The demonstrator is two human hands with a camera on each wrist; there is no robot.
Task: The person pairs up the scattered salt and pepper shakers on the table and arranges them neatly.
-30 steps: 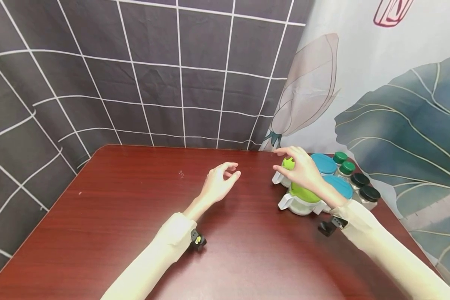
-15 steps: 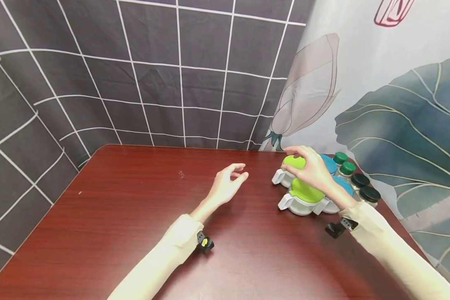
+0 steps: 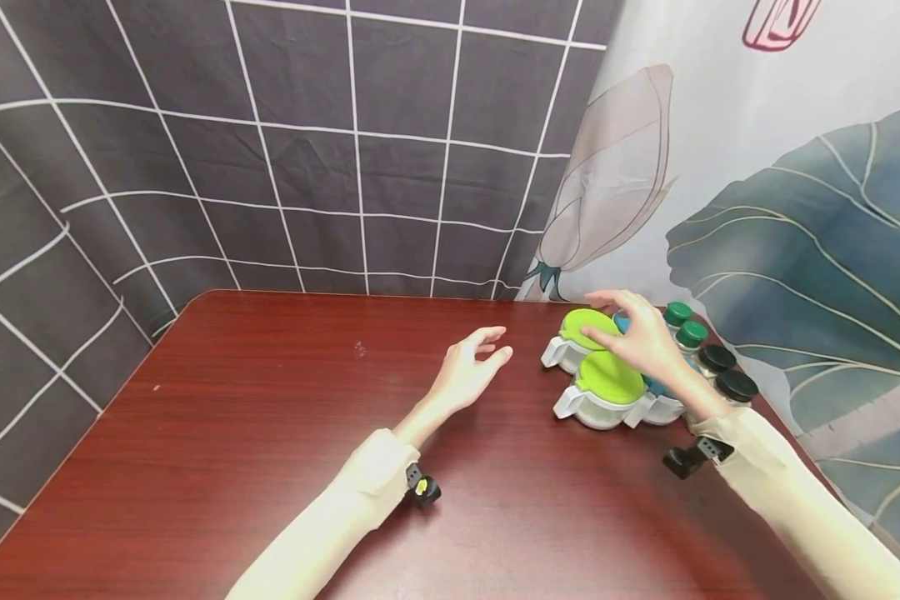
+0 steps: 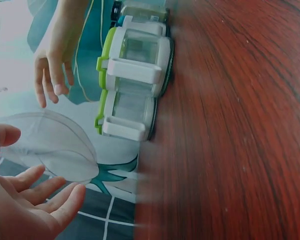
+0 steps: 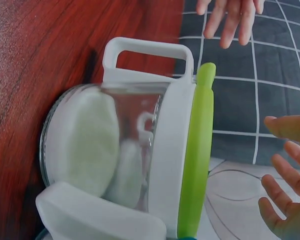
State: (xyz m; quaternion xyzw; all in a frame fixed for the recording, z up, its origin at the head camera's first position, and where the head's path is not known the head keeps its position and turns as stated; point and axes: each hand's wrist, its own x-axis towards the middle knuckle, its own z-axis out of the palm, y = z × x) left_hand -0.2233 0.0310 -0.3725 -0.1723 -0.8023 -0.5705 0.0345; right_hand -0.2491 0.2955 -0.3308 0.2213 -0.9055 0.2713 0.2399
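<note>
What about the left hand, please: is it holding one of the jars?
No, the left hand holds nothing, and the green-lidded jars stand apart from it, to its right.

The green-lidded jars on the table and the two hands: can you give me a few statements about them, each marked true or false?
1. The left hand holds nothing. True.
2. The right hand grips a green lid. False: the right hand holds nothing.
3. The nearer green-lidded jar has a white handle. True.
4. The farther jar's lid is off. False: the farther green lid is on its jar.
5. The table is white. False: the table is reddish brown.
</note>
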